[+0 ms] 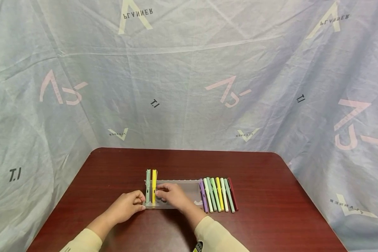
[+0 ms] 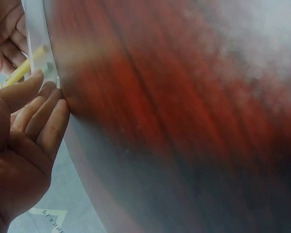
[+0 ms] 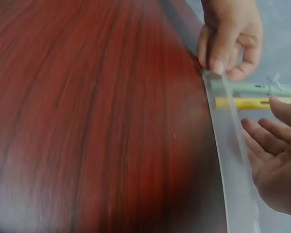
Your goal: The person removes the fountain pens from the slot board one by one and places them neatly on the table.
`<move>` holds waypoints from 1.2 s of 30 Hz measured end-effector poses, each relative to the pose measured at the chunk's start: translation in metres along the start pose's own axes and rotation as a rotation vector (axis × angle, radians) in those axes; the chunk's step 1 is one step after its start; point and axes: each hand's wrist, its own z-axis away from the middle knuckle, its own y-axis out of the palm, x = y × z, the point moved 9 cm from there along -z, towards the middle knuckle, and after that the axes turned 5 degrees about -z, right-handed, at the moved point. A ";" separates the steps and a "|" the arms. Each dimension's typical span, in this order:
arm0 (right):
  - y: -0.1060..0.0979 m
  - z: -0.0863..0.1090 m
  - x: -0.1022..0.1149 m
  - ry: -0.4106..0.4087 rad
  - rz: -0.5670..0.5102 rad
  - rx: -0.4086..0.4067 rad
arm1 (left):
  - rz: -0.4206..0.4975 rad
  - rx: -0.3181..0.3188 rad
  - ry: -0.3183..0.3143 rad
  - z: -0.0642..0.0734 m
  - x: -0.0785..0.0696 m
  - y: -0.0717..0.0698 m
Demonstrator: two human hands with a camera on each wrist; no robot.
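A clear plastic pen tray [image 1: 191,189] lies on the table, with a grey-green pen [image 1: 148,185] and a yellow pen [image 1: 154,178] side by side at its left end. My left hand [image 1: 128,207] pinches the tray's near left corner; in the right wrist view its thumb lies on the tray edge [image 3: 226,160]. My right hand [image 1: 175,196] is over the tray, just right of the yellow pen. Its thumb is at the yellow pen's side and its other fingers are loosely extended; whether the thumb touches the pen, I cannot tell.
Right of the tray lies a row of several capped pens, from a purple pen [image 1: 203,194] through white, green and yellow ones to a dark red pen [image 1: 233,196]. The reddish-brown table [image 1: 271,210] is enclosed by grey printed cloth [image 1: 182,105] at the back and sides.
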 end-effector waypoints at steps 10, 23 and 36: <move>0.009 -0.007 -0.003 0.029 -0.030 -0.093 | -0.010 -0.003 0.012 0.000 -0.002 -0.001; 0.008 -0.004 0.021 -0.126 0.015 -0.054 | -0.019 -0.024 0.020 0.000 -0.003 -0.003; 0.011 0.004 0.012 -0.080 -0.257 0.009 | -0.004 -0.002 -0.008 -0.001 0.001 0.001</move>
